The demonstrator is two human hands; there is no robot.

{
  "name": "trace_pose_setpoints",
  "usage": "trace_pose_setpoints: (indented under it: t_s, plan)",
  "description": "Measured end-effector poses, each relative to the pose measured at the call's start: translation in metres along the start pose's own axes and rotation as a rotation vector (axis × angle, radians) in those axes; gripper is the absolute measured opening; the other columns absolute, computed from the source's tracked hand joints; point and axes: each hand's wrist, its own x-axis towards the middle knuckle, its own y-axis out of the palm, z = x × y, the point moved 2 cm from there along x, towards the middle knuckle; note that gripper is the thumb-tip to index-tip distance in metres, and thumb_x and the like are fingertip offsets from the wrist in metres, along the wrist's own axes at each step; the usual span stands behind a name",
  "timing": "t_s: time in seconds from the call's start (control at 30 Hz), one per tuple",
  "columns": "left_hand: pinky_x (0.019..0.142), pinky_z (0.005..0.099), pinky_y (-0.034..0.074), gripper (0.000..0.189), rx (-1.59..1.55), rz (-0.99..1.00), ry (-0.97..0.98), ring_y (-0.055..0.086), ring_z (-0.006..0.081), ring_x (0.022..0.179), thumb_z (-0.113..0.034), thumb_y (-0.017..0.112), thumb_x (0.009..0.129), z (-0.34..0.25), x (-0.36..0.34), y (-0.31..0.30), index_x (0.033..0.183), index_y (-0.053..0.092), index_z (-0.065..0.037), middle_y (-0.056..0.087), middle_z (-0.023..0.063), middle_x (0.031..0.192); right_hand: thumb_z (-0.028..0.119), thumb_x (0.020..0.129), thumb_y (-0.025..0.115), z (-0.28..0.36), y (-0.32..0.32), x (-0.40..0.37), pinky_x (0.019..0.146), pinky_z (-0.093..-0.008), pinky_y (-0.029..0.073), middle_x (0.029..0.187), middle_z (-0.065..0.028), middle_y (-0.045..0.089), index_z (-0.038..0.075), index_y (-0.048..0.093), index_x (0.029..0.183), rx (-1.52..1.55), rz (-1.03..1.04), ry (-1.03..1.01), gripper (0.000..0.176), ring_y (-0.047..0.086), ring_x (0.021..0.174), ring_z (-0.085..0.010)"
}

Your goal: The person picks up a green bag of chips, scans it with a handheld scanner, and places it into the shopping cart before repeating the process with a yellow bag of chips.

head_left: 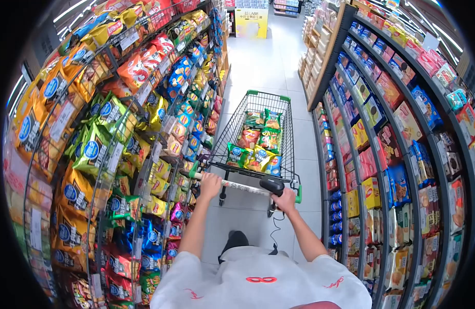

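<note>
My left hand (210, 185) is closed around the white handle (237, 186) of a shopping cart (228, 129), near its green left end. Toward the other end of the handle, my right hand (285, 200) is closed beside a black device (271, 185). A thin coiled cord (274, 229) hangs below that hand toward my waist. Whether the right fingers wrap the handle, the device or both is hard to see. Inside the wire basket lie several snack bags, among them a yellow bag (260, 158), a green bag (237, 154) and a red-brown bag (249, 137).
Tall wire racks of chip bags (98, 149) line the left side close by. Dark shelves of boxed biscuits (371, 110) run along the right. Between them the pale tiled aisle (263, 56) leads to a yellow display (251, 23) at the far end.
</note>
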Motion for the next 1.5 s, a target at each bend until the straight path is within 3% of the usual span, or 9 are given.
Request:
trace_pose_setpoints:
  t_s: [0.23,0.4,0.5,0.67,0.9,0.97,1.23,1.27,1.5]
  plan:
    - [0.09,0.0454,0.04,0.041,0.162,0.359,-0.149,0.062,0.0323,0.088,-0.036,0.05,0.091,-0.014,0.08,0.019,0.082,0.075,-0.004,0.071,0.0143,0.082,0.029,0.067,0.078,-0.027,-0.005,0.084,0.067,-0.0462,0.054,0.069,-0.021,0.067,0.002,0.074,0.08,-0.001,-0.023,-0.012,0.03,0.068,0.069,-0.0387]
    - [0.083,0.044,0.053,0.043,0.253,0.656,-0.337,0.072,0.0316,0.093,-0.037,0.05,0.086,-0.007,0.151,0.064,0.089,0.077,-0.005,0.075,0.0159,0.096,0.03,0.067,0.079,-0.026,-0.005,0.132,0.068,-0.0487,0.053,0.072,-0.0223,0.068,-0.001,0.071,0.078,0.05,-0.134,0.028,0.034,0.067,0.07,-0.041]
    - [0.081,0.0428,0.055,0.043,0.202,0.632,-0.346,0.073,0.0321,0.09,-0.038,0.05,0.085,-0.008,0.181,0.07,0.088,0.078,-0.005,0.075,0.0162,0.093,0.024,0.069,0.078,-0.031,-0.006,0.17,0.066,-0.0458,0.052,0.071,-0.0212,0.068,-0.001,0.071,0.08,0.074,-0.171,0.037,0.028,0.067,0.067,-0.0375]
    - [0.072,0.048,0.052,0.039,0.079,0.301,-0.296,0.07,0.0347,0.069,-0.034,0.053,0.09,0.001,0.215,0.1,0.075,0.074,-0.005,0.071,0.0181,0.072,0.014,0.073,0.074,-0.034,-0.001,0.232,0.063,-0.0398,0.051,0.067,-0.0172,0.067,-0.003,0.071,0.083,0.106,-0.172,0.105,0.02,0.067,0.061,-0.0275]
    - [0.076,0.0482,0.048,0.037,-0.04,0.207,-0.121,0.069,0.0339,0.071,-0.031,0.05,0.095,0.016,0.272,0.114,0.074,0.069,-0.006,0.07,0.0163,0.073,0.016,0.072,0.074,-0.046,0.022,0.311,0.065,-0.0452,0.049,0.063,-0.0189,0.063,-0.005,0.068,0.075,0.243,-0.354,0.158,0.021,0.063,0.06,-0.0325]
    - [0.078,0.0487,0.047,0.034,-0.054,0.235,-0.091,0.068,0.0337,0.076,-0.029,0.049,0.097,0.025,0.285,0.118,0.079,0.067,-0.006,0.071,0.0157,0.077,0.014,0.076,0.074,-0.059,0.028,0.332,0.063,-0.0391,0.051,0.069,-0.0147,0.068,-0.007,0.068,0.083,0.128,-0.29,0.154,0.022,0.065,0.062,-0.0237]
    - [0.077,0.0487,0.047,0.026,-0.152,0.174,-0.027,0.066,0.0344,0.081,-0.025,0.053,0.095,0.047,0.339,0.134,0.082,0.064,-0.005,0.068,0.0164,0.078,0.019,0.078,0.077,-0.061,0.039,0.4,0.066,-0.0412,0.051,0.074,-0.0173,0.067,-0.007,0.066,0.085,0.133,-0.33,0.156,0.029,0.066,0.068,-0.0278]
    - [0.076,0.0488,0.047,0.025,-0.166,0.171,-0.03,0.066,0.0346,0.081,-0.024,0.054,0.094,0.05,0.344,0.135,0.082,0.063,-0.005,0.067,0.0165,0.079,0.018,0.073,0.078,-0.066,0.044,0.408,0.075,-0.0462,0.048,0.078,-0.0206,0.065,-0.004,0.069,0.084,0.173,-0.363,0.228,0.026,0.063,0.075,-0.0365]
    - [0.077,0.048,0.049,0.017,-0.265,0.165,-0.171,0.065,0.0371,0.084,-0.018,0.059,0.09,0.068,0.387,0.143,0.085,0.063,-0.002,0.066,0.0176,0.081,0.018,0.074,0.077,-0.047,0.046,0.454,0.08,-0.0457,0.047,0.084,-0.0202,0.065,-0.002,0.07,0.09,0.259,-0.274,0.184,0.027,0.062,0.083,-0.0363]
